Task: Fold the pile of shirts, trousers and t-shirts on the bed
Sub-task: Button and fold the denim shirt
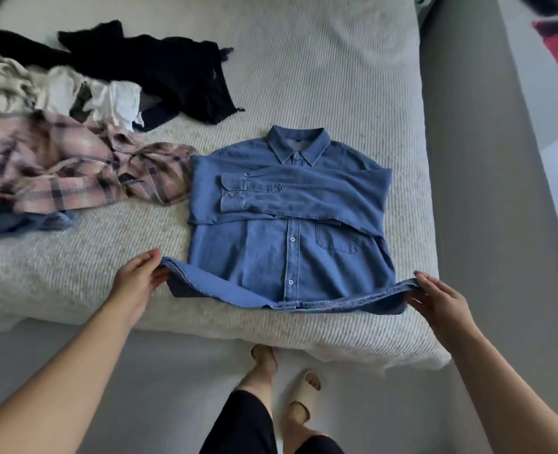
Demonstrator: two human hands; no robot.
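Fingers, left: my left hand point(140, 276) pinches the near-left corner of the denim shirt point(287, 221), thumb under the hem and fingertips curled over it.
Fingers, right: my right hand point(441, 299) grips the near-right corner of the same hem, fingers bent over the top of the cloth; thumb hidden below.
Hem: lifted off the bed point(303, 77) between my two hands, sagging slightly in the middle, paler inside face showing on the left.
Shirt, location: flat on the ribbed off-white cover, near the foot-edge of the bed, right of centre, directly ahead of me.
Shirt, orientation: front up, buttoned; collar points away from me, hem toward me. Long axis runs from me to the far side; the raised hem lies across it, left to right.
Shirt, sleeves: both folded over the chest, crossing side to side; one cuff lies uppermost, its end pointing left.
Shirt, pocket: single chest pocket on the right side as I see it, just below the folded sleeve.
Unfolded pile, left: pink plaid shirt point(74, 168) touching the denim shirt's left shoulder; white garment point(107, 96) beyond it; black garment point(159, 67) farthest back.
Below bed edge: my feet in pale slippers point(300, 407) on a grey floor.
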